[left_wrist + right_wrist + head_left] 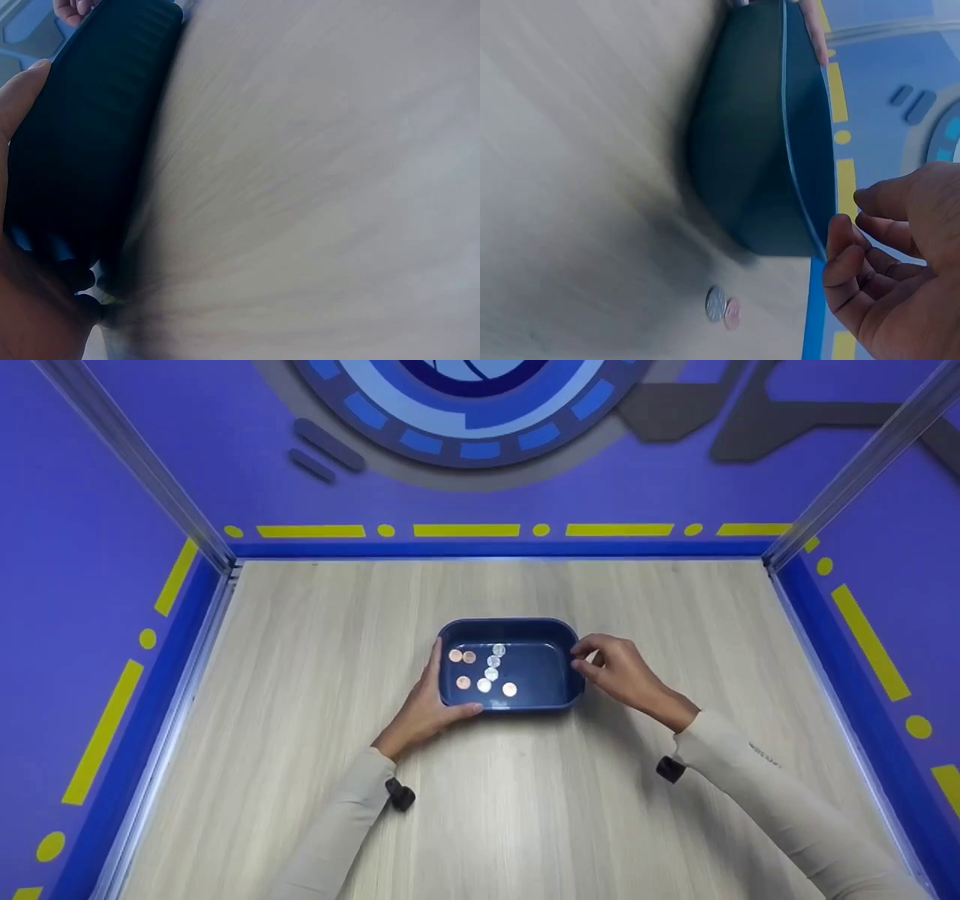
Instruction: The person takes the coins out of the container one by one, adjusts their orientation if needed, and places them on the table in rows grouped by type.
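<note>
a dark blue tray (564,639) sits near the middle of the pale wood counter (300,660), with several coins (484,669) lying in its left half, some copper-coloured and some silver. the left hand (420,706) cups the tray's left end: the thumb lies along the near rim and the fingers (436,654) reach up the left wall, so the hand holds the tray from that side. in the left wrist view the ribbed dark wall of the tray (90,135) fills the space against the palm (22,300), and the picture is blurred.

the right hand (619,669) is at the tray's right end, its fingers (587,652) loosely curled at the rim. in the right wrist view the fingers (847,259) sit just beside the tray's edge (810,150), bent and narrow; i cannot tell whether they grip it or only touch it. two coins (721,306) show on the counter beyond the tray's outer wall in that view, close together.

purple walls with yellow dashes (465,530) surround the counter.
</note>
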Demonstrator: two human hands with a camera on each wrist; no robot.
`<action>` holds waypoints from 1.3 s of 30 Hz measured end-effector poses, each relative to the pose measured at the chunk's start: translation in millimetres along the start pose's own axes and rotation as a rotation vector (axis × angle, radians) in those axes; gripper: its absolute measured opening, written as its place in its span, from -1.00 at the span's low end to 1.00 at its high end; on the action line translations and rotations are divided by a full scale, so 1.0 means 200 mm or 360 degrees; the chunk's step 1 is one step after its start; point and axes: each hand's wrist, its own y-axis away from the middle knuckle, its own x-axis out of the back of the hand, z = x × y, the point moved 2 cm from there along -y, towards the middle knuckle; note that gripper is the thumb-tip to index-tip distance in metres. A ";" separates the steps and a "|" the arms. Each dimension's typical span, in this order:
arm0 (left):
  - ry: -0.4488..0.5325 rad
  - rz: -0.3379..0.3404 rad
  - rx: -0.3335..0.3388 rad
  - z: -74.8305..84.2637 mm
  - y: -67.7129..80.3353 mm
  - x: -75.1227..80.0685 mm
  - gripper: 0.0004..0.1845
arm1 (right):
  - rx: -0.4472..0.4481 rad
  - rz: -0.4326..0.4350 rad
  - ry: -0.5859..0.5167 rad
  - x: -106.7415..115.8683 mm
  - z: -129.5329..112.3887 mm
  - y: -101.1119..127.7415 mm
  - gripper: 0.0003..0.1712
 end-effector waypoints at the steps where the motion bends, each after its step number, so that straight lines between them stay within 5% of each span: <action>1: 0.0002 0.0004 -0.0005 0.00 0.00 0.00 0.55 | 0.0012 -0.0017 0.0004 -0.01 -0.01 -0.01 -0.85; 25: 0.0002 0.0005 -0.0015 0.00 0.00 0.00 0.53 | 0.0105 -0.0297 0.0009 -0.25 -0.06 -0.15 -0.77; 39: 0.0013 0.0008 -0.0006 0.00 0.00 0.00 0.52 | 0.0350 -0.0476 0.0198 -0.36 -0.06 -0.22 -0.75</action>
